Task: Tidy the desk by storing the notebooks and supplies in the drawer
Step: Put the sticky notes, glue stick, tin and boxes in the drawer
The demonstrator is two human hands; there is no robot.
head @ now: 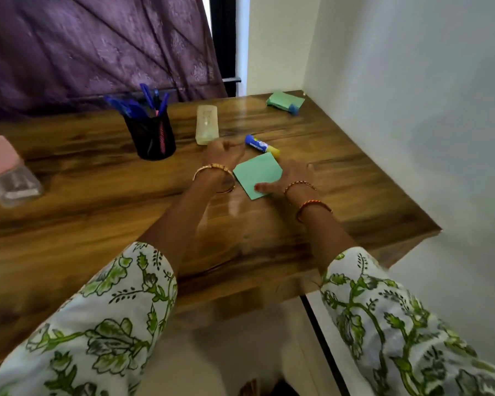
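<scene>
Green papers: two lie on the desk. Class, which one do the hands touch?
The near green paper, between both hands; the right hand's thumb presses it. The other paper lies untouched at the far corner.

A wooden desk (355, 178) fills the corner between purple curtain (97, 47) and white wall (412, 81).

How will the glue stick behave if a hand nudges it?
The glue stick is a cylinder lying on its side on the glossy wooden desk, so it will probably roll rather than slide. It looks small and plastic, likely light and rigid. The left hand is closest, apparently not touching it.
</scene>
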